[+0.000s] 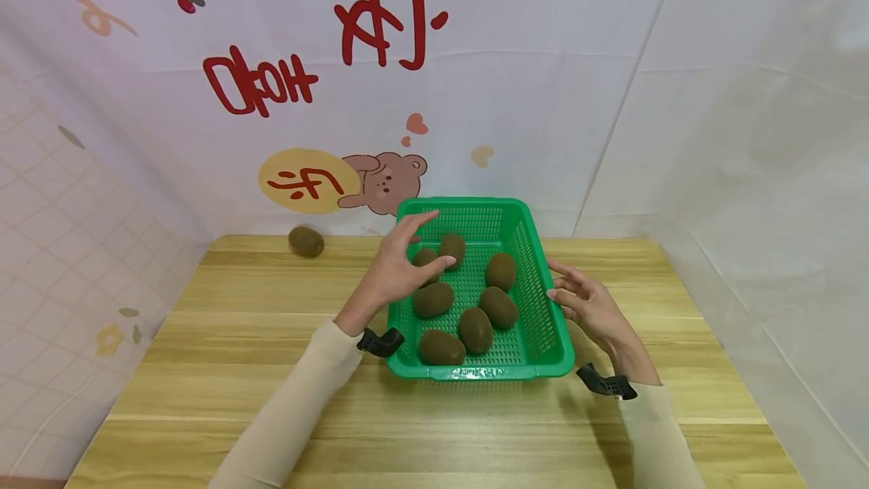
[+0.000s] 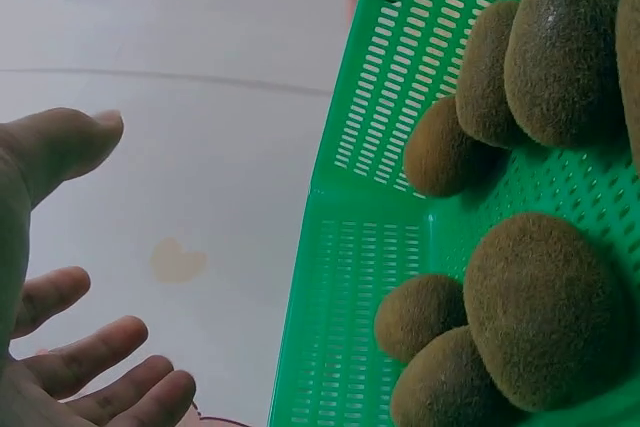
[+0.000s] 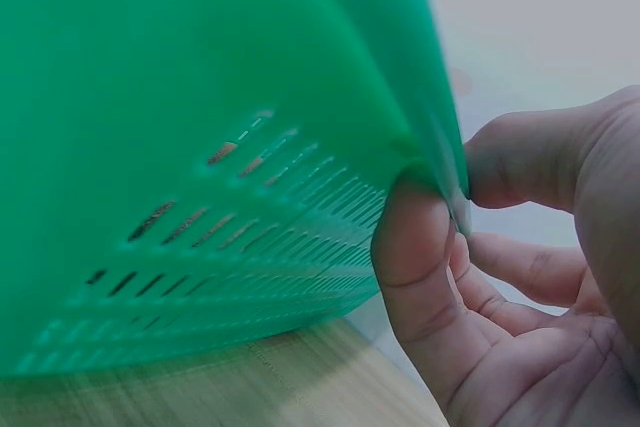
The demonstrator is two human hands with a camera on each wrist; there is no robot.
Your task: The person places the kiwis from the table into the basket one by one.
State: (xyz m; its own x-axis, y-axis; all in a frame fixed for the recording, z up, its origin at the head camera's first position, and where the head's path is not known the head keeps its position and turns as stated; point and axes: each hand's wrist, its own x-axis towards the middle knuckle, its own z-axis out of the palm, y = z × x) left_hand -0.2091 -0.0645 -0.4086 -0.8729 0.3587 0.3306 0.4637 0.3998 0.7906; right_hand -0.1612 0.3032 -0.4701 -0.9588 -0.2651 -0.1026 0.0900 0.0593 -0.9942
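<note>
A green plastic basket (image 1: 555, 315) with slotted walls stands on the wooden table and holds several brown fuzzy kiwis (image 1: 498, 308). My left hand (image 1: 397, 266) is over the basket's left side, thumb and fingers spread apart with nothing between them. In the left wrist view the kiwis (image 2: 545, 312) lie on the basket floor, to the side of that hand's spread fingers. My right hand (image 1: 591, 308) pinches the rim on the basket's right side. The right wrist view has the thumb against the rim and the index finger (image 3: 415, 257) bent beneath it.
One more kiwi (image 1: 305, 241) lies outside the basket, at the table's back left. Behind the table (image 1: 271, 338) hangs a white cloth (image 1: 543, 81) with red lettering and a cartoon bear (image 1: 390, 183). White cloth also borders both sides.
</note>
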